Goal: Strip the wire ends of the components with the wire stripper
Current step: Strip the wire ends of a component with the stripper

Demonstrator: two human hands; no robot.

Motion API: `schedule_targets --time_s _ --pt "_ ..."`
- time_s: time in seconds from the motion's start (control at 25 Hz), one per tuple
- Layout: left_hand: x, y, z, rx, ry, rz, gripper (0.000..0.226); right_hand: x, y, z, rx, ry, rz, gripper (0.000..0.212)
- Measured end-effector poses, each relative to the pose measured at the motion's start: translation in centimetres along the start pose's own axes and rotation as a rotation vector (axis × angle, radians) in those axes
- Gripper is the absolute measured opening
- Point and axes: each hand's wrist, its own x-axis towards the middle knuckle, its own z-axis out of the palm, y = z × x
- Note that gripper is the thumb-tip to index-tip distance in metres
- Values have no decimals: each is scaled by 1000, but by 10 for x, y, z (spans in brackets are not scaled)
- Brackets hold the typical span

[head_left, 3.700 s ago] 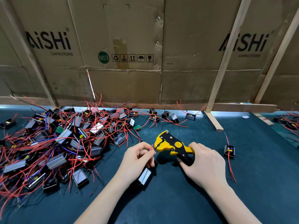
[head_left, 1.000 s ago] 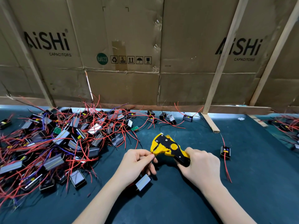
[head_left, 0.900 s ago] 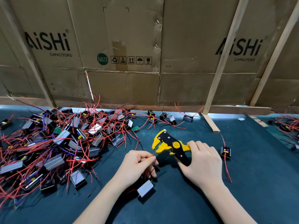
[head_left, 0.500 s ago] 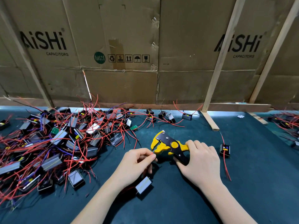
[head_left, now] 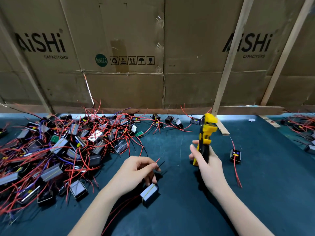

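One wire stripper (head_left: 205, 133), upright, grasped by the right hand (head_left: 205, 163). Left hand (head_left: 136, 172) pinches two wires (head_left: 159, 161), one red, one black, of one component (head_left: 149, 193) on the mat.

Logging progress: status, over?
Left hand pinches wires of component. Right hand grips wire stripper, raised clear. Nothing between.

component pile (head_left: 64, 150) left, wire stripper (head_left: 205, 138) right, cardboard (head_left: 153, 48) behind

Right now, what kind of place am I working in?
Probably a small electronics assembly workbench: a heap of wired components, a yellow wire stripper in hand, and capacitor cartons walling the table.
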Motion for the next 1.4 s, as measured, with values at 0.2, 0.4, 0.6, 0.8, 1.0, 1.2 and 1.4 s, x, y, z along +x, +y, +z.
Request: schedule_targets --time_s 0.2,0.4,0.6,0.8,1.0,1.2,1.4 --pt "1 -2 1 -44 31 17 24 -2 4 -8 -16 -107 62 31" --pt "-1 -1 -1 -47 28 69 25 -2 -5 -8 -284 -88 -139 31" --pt "-3 3 1 -21 -28 157 24 -1 -3 -13 -1059 120 -470 54" --pt "-3 2 5 13 1 154 24 2 -1 -8 -1117 194 -528 55" --pt "-2 0 7 28 37 142 27 1 2 -11 -1168 201 -579 54" --pt "-1 -1 9 34 21 118 28 1 1 -9 -1154 185 -602 52" --pt "0 -1 7 32 17 113 28 -2 -1 -9 -1137 170 -619 50"
